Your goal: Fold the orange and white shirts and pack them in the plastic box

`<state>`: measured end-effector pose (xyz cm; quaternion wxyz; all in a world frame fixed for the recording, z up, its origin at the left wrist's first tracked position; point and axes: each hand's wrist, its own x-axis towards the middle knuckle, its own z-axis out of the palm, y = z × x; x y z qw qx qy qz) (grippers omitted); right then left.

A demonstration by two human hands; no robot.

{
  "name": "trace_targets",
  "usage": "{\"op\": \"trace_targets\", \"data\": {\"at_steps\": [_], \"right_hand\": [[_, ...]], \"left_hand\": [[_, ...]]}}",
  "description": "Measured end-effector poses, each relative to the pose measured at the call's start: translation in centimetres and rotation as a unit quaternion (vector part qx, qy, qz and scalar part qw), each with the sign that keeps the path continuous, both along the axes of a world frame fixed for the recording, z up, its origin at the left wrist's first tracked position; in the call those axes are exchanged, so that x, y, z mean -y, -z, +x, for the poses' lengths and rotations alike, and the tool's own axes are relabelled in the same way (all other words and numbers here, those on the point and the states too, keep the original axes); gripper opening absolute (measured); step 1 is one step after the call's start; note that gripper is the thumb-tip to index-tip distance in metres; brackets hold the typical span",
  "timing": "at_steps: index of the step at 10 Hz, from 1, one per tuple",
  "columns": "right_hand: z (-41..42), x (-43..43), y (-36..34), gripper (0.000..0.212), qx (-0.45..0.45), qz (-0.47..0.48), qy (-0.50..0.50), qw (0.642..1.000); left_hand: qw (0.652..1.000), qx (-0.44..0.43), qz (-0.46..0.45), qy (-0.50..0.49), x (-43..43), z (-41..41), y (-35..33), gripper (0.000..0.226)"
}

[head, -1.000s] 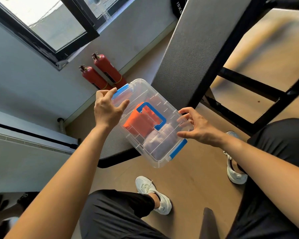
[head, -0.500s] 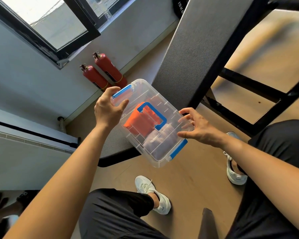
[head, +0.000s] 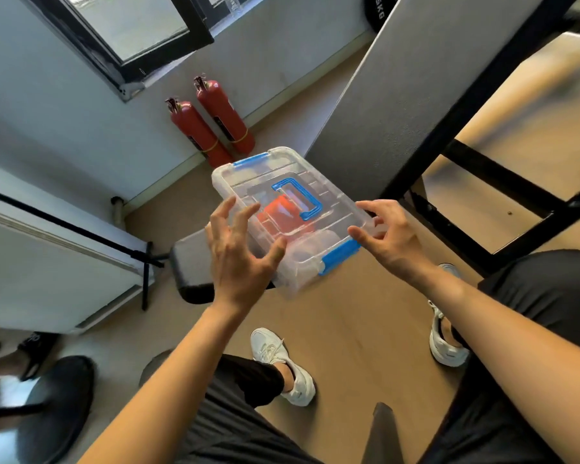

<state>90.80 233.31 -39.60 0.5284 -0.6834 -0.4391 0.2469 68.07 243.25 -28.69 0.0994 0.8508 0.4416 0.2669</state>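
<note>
So the clear plastic box (head: pixel 292 216) sat in the middle of the frame, lid on, with its blue carry handle (head: pixel 298 200) lying flat on top and a blue latch (head: pixel 339 257) at the near end plus another blue latch (head: pixel 250 159) at the far end. It rested on the dark padded worktop (head: pixel 195 266), partly hanging over the edge from what I could see. Through the lid the orange shirt (head: pixel 277 209) showed up folded under the handle, and a pale bundle right beside it toward the near latch looked like the white shirt (head: pixel 310 244), though it was pretty blurry.

The left hand (head: pixel 238 252) was at the box's lower-left side, fingers spread wide apart and not closed on anything, thumb just about touching the lid edge. The right hand (head: pixel 389 239) was at the right corner, fingers loosely curled and apart, fingertips touching the rim beside the near latch, no real clamp on it.

Two red fire extinguishers (head: pixel 211 123) stood against the wall in the upper middle, below an open window (head: pixel 128 28). White sneakers (head: pixel 283 365) and black trousers were in the lower part of the frame.
</note>
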Motion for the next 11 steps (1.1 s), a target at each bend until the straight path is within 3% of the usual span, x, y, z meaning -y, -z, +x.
{"op": "trace_targets", "data": {"at_steps": [2, 4, 6, 9, 10, 11], "right_hand": [[-0.5, -0.5, 0.6, 0.051, 0.028, 0.011, -0.024, 0.999], [-0.8, -0.7, 0.4, 0.054, 0.035, -0.007, -0.001, 0.999], [-0.6, -1.1, 0.3, 0.045, 0.023, -0.034, 0.006, 0.999], [-2.7, 0.4, -0.1, 0.061, 0.011, -0.051, -0.027, 0.998], [-3.1, 1.0, -1.1, 0.064, 0.032, -0.072, -0.054, 0.995], [-2.2, 1.2, -2.9, 0.059, 0.051, -0.136, -0.071, 0.987]], "left_hand": [[0.994, 0.02, -0.063, 0.085, 2.9, -1.2, 2.1, 0.067], [0.98, 0.065, -0.133, 0.13, -0.6, 0.2, 2.3, 0.067], [0.982, 0.063, -0.118, 0.133, -1.1, 1.5, 2.3, 0.065], [0.977, 0.083, -0.172, 0.096, -0.6, -1.0, 2.7, 0.072], [0.975, 0.069, -0.19, 0.097, -0.4, -2.3, 2.4, 0.077], [0.964, 0.095, -0.221, 0.112, -0.3, -3.3, 1.3, 0.066]]}}
